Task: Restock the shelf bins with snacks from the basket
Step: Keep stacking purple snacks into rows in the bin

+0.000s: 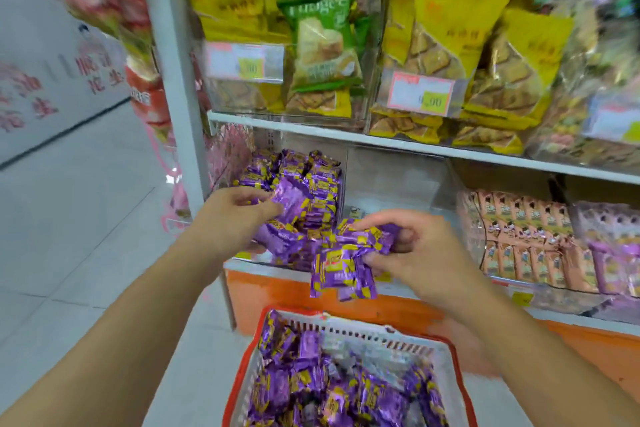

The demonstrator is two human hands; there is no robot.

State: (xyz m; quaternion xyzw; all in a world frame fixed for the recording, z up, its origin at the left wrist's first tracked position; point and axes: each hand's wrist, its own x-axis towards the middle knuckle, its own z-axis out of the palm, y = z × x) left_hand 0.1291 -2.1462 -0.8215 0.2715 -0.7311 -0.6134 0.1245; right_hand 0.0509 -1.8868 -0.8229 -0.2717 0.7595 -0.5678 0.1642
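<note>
Small purple foil-wrapped snacks (341, 267) fill both hands — left hand (239, 215) and right hand (408, 253) each clutch a bunch at mid-frame, above the red-rimmed plastic basket (346, 322); next, probably dropping them into the clear shelf bin (294, 184).

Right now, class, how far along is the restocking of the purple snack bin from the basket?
Partly done. The bin of purple packets on the lower shelf already holds a heap. In hand: the left hand holds packets at the bin, and the right hand grips a bunch of packets beside it. Left: the red-rimmed basket below still holds many packets.
</note>
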